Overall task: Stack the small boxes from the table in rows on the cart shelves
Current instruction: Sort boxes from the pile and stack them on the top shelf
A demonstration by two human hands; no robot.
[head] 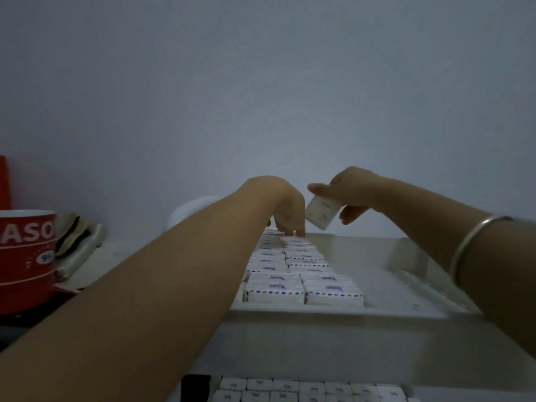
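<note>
Small white boxes with red-and-blue dashed edges (pixel 301 274) lie in two rows on the left part of a metal cart shelf (pixel 406 256). My left hand (pixel 288 211) reaches over them with its fingertips down on the far end of the rows. My right hand (pixel 352 192) hovers just to the right, above the shelf, holding one small white box (pixel 322 213) tilted between thumb and fingers. A silver bangle sits on my right wrist. More of the same boxes (pixel 313 390) fill a lower level at the bottom edge.
A red container with white lettering (pixel 26 256) stands at the left, with folded cloth (pixel 78 242) beside it. A plain wall rises behind the cart. The right part of the shelf is bare metal.
</note>
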